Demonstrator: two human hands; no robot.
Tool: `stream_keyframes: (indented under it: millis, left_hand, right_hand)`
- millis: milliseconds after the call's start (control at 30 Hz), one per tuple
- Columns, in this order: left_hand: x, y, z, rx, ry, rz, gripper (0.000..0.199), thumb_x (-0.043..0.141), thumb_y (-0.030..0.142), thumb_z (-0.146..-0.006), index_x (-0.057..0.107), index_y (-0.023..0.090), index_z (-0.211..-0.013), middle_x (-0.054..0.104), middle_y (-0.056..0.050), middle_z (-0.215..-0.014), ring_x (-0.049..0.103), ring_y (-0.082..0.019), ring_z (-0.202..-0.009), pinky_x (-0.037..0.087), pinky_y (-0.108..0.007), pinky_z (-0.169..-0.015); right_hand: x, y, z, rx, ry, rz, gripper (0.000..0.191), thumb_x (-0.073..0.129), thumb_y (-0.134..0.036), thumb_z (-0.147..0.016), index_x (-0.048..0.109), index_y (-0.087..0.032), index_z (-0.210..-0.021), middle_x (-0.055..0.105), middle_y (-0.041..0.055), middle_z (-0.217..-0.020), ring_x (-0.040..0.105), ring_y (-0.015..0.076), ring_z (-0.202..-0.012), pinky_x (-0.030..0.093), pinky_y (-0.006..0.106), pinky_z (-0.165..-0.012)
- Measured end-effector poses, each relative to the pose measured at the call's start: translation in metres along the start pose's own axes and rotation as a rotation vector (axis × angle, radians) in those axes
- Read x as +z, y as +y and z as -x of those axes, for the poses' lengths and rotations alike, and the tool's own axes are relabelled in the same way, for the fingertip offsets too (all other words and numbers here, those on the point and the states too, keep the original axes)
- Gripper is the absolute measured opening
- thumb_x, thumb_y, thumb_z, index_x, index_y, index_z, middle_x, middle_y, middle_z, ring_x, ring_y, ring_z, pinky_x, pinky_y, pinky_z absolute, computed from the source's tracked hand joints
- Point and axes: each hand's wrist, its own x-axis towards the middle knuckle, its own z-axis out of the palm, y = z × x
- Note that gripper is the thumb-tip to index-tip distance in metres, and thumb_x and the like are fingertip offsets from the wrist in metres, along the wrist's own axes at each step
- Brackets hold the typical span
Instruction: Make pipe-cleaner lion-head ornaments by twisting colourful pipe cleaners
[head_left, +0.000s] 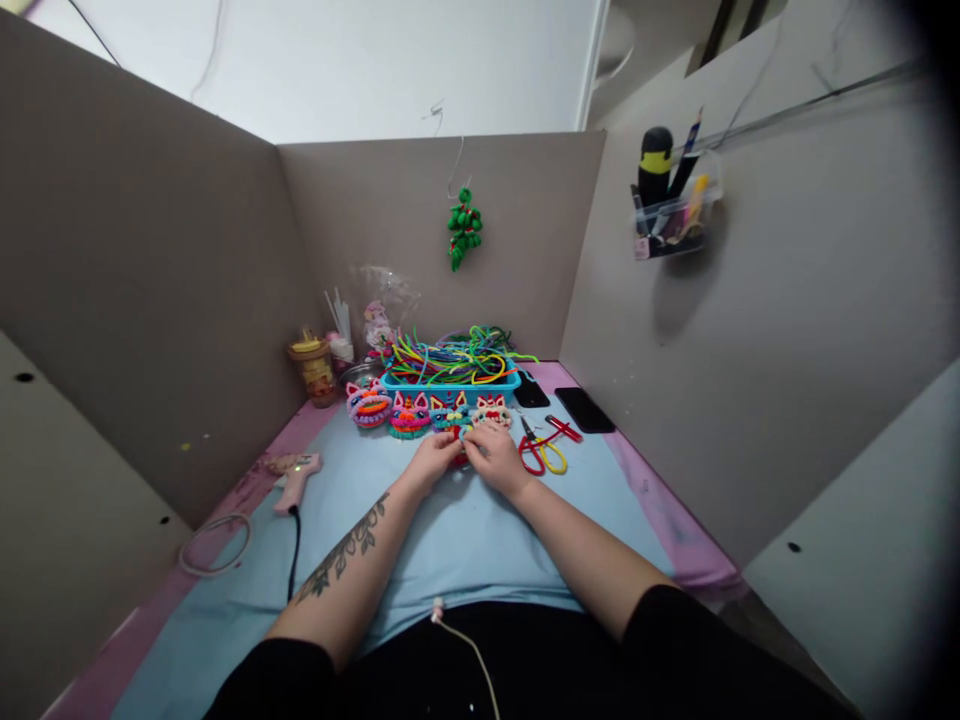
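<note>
My left hand (433, 460) and my right hand (496, 462) meet over the cloth, both closed, fingertips pinching a small red and pale-blue pipe-cleaner piece (460, 459). Most of that piece is hidden by my fingers. Right behind the hands stands a row of colourful pipe-cleaner animal heads: a pink-purple one (368, 405), a pink-teal one (409, 416), a blue one (448, 410) and a cream one (492, 408), partly covered. To the right of my right hand lie scissors (553, 460) with red and yellow handles, beside a red-handled tool (564, 429).
A blue basket (450, 388) of pipe cleaners (457, 355) stands at the back. A pink glue gun (298, 483) with its cable lies left. Two phones (585, 410) rest at the right. Grey partitions (675, 420) enclose the table; a green pipe-cleaner ornament (465, 230) hangs behind.
</note>
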Motion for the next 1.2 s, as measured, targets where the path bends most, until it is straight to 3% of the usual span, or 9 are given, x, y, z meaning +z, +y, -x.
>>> stream_keyframes:
  millis: [100, 167, 300, 467, 867, 1100, 1200]
  left_hand:
    - [-0.003, 0.003, 0.001, -0.149, -0.016, 0.256, 0.021, 0.071, 0.024, -0.059, 0.062, 0.014, -0.076, 0.061, 0.0, -0.065, 0.056, -0.011, -0.057, 0.045, -0.025, -0.059]
    - [-0.004, 0.006, 0.002, -0.18, -0.015, 0.377, 0.021, 0.071, 0.023, -0.059, 0.062, 0.015, -0.076, 0.061, 0.0, -0.067, 0.057, -0.011, -0.058, 0.047, -0.026, -0.061]
    - [-0.002, 0.011, 0.004, -0.136, 0.051, 0.469, 0.019, 0.073, 0.022, -0.059, 0.062, 0.015, -0.073, 0.059, 0.001, -0.061, 0.051, -0.009, -0.052, 0.046, -0.024, -0.057]
    - [-0.001, 0.013, 0.005, -0.092, 0.096, 0.548, 0.018, 0.071, 0.02, -0.063, 0.063, 0.015, -0.079, 0.064, -0.002, -0.07, 0.057, -0.012, -0.06, 0.048, -0.026, -0.06]
    - [-0.003, 0.008, 0.002, -0.079, 0.049, 0.582, 0.024, 0.071, 0.018, -0.064, 0.065, 0.013, -0.087, 0.066, -0.003, -0.072, 0.059, -0.011, -0.058, 0.048, -0.024, -0.059]
    - [0.0, 0.006, 0.0, -0.029, 0.139, 0.506, 0.032, 0.08, 0.028, -0.056, 0.068, 0.012, -0.08, 0.063, -0.001, -0.064, 0.051, -0.007, -0.05, 0.041, -0.021, -0.054]
    - [0.002, 0.007, -0.001, 0.004, 0.225, 0.507, 0.032, 0.081, 0.028, -0.053, 0.068, 0.012, -0.077, 0.064, -0.002, -0.064, 0.054, -0.009, -0.054, 0.042, -0.023, -0.058]
  right_hand:
    - [-0.002, -0.004, 0.001, -0.067, -0.031, 0.072, 0.018, 0.048, -0.02, -0.084, 0.066, -0.022, -0.084, 0.062, 0.0057, -0.079, 0.049, 0.021, -0.085, 0.035, 0.036, -0.082]
    - [-0.004, -0.008, 0.002, -0.12, -0.057, 0.117, 0.018, 0.048, -0.02, -0.084, 0.066, -0.022, -0.086, 0.061, 0.006, -0.08, 0.048, 0.0213, -0.086, 0.034, 0.037, -0.084]
    - [-0.004, -0.013, 0.003, -0.167, -0.072, 0.18, 0.017, 0.049, -0.019, -0.083, 0.066, -0.022, -0.08, 0.06, 0.0064, -0.083, 0.047, 0.0212, -0.085, 0.034, 0.038, -0.085]
    - [0.0, -0.011, 0.003, -0.129, -0.041, 0.201, 0.018, 0.05, -0.019, -0.082, 0.065, -0.021, -0.074, 0.057, 0.006, -0.077, 0.048, 0.0211, -0.084, 0.035, 0.037, -0.084]
    - [0.009, 0.001, 0.005, -0.041, -0.093, 0.309, 0.016, 0.051, -0.018, -0.078, 0.061, -0.019, -0.065, 0.056, 0.0045, -0.071, 0.049, 0.0186, -0.08, 0.035, 0.031, -0.074]
    - [0.009, 0.003, 0.005, -0.035, -0.097, 0.322, 0.015, 0.051, -0.017, -0.077, 0.061, -0.019, -0.067, 0.056, 0.0044, -0.074, 0.049, 0.0193, -0.083, 0.035, 0.031, -0.075]
    - [0.009, 0.003, 0.004, -0.009, -0.094, 0.326, 0.015, 0.051, -0.017, -0.078, 0.061, -0.019, -0.066, 0.056, 0.0041, -0.073, 0.049, 0.0192, -0.082, 0.034, 0.03, -0.073]
